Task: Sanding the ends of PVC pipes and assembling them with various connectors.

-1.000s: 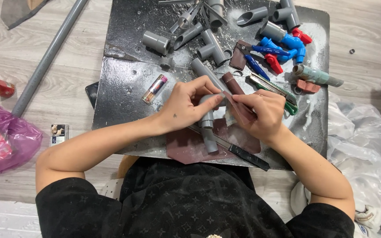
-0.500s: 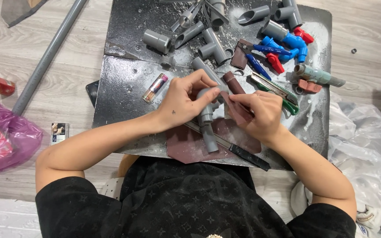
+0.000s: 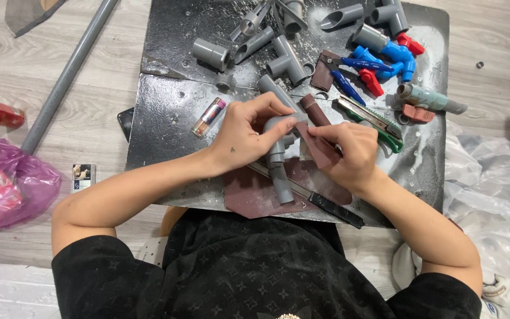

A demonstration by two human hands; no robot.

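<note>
Item: grey pipe piece (image 3: 278,156), at the middle of the dusty black surface (image 3: 166,118). Your left hand (image 3: 246,133) gripped its bent top; your right hand (image 3: 352,153) pinched brown sandpaper (image 3: 320,147) against it. Sanding looked part done: dust lay about. More grey fittings (image 3: 287,59) waited at the far edge.

The left hand (image 3: 249,133) now tilts the grey pipe fitting (image 3: 280,159) upright; the right hand (image 3: 349,150) presses sandpaper (image 3: 320,147) against it.
</note>
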